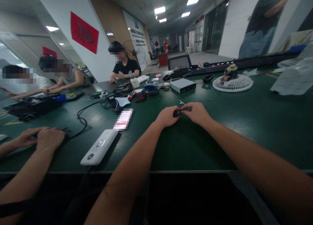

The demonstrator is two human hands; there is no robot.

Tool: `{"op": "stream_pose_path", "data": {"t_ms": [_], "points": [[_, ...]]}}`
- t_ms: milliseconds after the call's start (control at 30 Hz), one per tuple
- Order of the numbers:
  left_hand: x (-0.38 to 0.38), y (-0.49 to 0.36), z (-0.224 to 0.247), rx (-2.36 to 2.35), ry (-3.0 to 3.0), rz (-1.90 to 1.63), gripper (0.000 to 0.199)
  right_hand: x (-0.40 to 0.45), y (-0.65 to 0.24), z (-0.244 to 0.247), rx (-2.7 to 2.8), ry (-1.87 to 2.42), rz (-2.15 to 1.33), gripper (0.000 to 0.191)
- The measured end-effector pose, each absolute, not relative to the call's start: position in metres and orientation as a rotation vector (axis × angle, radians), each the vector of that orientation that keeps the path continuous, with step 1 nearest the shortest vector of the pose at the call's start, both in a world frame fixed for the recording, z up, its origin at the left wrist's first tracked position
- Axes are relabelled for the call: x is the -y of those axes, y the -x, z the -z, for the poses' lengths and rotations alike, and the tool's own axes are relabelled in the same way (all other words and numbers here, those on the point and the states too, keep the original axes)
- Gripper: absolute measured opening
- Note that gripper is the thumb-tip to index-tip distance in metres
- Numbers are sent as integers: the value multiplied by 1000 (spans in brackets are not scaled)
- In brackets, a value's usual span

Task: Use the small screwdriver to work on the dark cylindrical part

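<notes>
Over the green table, my left hand [168, 116] is closed around a small black part [176, 113] whose exact kind I cannot make out. Close beside it, my right hand [197, 112] pinches a thin, pointed metal tool [185, 104], its bare end slanting up and to the left. The fingertips of both hands nearly meet at the black part. Beyond them lies a silver disc drive [183, 85]. To the left of my forearm are a white power bank [99, 147] and a phone with a lit screen [123, 119].
A co-worker's hands [50, 138] work at the left near a black cable [81, 120]. Farther back lie a red-handled tool [132, 95], a blue-and-white cloth [122, 101] and a white fan grille [233, 83]. Several people are around the table [264, 120].
</notes>
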State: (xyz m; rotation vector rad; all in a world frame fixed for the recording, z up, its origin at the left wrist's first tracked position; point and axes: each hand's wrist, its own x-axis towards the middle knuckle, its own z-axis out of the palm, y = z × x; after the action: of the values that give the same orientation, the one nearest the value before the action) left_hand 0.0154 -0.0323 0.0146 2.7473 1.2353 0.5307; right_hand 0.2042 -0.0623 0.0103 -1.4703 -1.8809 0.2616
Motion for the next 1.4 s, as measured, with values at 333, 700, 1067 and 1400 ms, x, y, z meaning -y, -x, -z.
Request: {"op": "stream_pose_path", "data": {"t_ms": [333,700,1067,1400], "points": [[31,-12,-17,-1119,-2814,-589,23,62,-207,-10,1822,1527,-378,16],[33,-16,-18,-1150,-2773,-659,29,63,-202,-6,1862,1496,-319,21],[25,-9,-12,-1585,-2614,-694,18,65,-201,-7,1837,1360,-365,25],[24,-9,-11,-1482,-2795,-725,14,64,-202,-6,2031,1388,-276,29]]}}
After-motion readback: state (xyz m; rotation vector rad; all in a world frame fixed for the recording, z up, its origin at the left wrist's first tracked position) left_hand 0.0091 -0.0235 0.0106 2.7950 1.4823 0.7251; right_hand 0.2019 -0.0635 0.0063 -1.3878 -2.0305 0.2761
